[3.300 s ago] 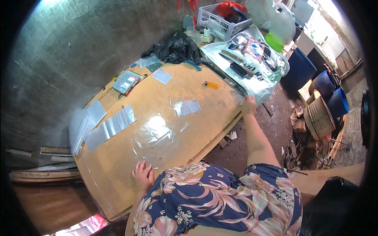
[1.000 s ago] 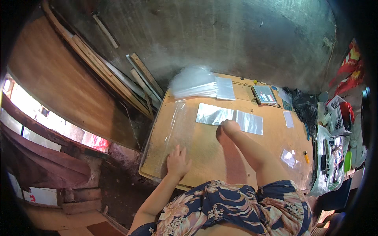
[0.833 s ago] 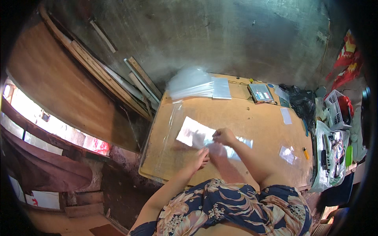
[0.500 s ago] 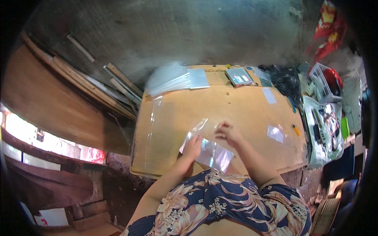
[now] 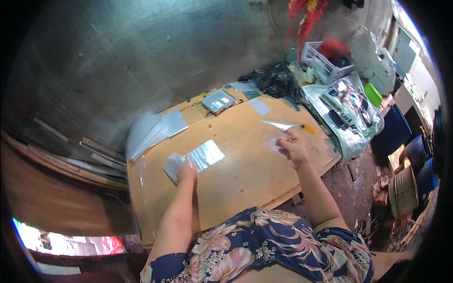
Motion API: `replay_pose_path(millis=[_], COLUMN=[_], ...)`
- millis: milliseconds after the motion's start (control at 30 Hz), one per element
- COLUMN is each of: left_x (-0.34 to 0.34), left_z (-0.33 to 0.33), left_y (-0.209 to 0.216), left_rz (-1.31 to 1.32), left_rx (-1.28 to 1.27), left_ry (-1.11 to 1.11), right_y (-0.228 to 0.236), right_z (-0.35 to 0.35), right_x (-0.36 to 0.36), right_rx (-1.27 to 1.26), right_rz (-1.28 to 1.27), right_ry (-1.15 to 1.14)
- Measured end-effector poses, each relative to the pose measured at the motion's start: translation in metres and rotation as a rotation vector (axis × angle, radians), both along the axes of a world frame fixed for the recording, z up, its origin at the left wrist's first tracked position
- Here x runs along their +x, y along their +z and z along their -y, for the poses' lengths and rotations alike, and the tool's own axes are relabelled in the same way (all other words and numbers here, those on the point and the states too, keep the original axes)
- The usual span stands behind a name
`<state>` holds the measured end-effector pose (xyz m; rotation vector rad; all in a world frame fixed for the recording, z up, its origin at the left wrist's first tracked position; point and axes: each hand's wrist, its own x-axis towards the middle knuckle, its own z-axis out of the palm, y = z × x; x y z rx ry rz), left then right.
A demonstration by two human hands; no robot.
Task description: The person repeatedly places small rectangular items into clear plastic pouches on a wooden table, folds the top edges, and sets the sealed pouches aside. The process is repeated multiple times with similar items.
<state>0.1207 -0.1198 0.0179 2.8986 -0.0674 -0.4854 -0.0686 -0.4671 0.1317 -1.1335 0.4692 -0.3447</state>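
Observation:
My left hand [image 5: 187, 171] is closed on the near edge of a clear plastic sleeve [image 5: 207, 154] that lies on the tan board, its surface shining. To the right, my right hand [image 5: 293, 148] hovers low over a piece of clear film [image 5: 278, 124] with a bright glare along its far edge. The right fingers are bent but apart; whether they touch the film cannot be made out. An orange-handled cutter [image 5: 308, 128] lies just beyond this hand.
A stack of clear plastic sleeves [image 5: 146, 134] sits at the board's far left. Farther back are a flat case [image 5: 218, 102], a white card [image 5: 259, 106] and a black plastic bag [image 5: 278, 81]. Right of the board [image 5: 226, 174] are a clear bag of items [image 5: 342, 113] and a white crate [image 5: 325, 63].
The view has turned to the right. My hands have moved apart: the left stays with the sleeve, while the right has left it and reached over the film near the cutter.

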Motion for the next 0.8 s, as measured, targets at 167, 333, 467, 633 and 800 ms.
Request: replay_pose_path(millis=[167,333,467,633,800], left_x=[0.006,-0.094,-0.110,-0.104,-0.110], left_z=[0.076,0.140,0.126,0.089,0.095], left_y=[0.022,0.057,0.083,0.093,0.087], left_rz=[0.323,0.024,-0.604,-0.837,-0.523], left_rx=[-0.494,-1.173,-1.494,-1.385,-1.411], left_ry=[-0.253,-0.403,-0.224,-0.041,-0.125], right_y=[-0.027,-0.033,-0.020,-0.007,-0.003], right_z=[-0.024,-0.047,-0.044,-0.031,-0.035], right_x=[0.001,0.008,0.014,0.020,0.038], right_rx=[0.035,0.251,0.488,0.420,0.294], right_rz=[-0.012,0.093,0.257,0.212,0.160], right_ry=[0.039,0.040,0.506,0.615,0.546])
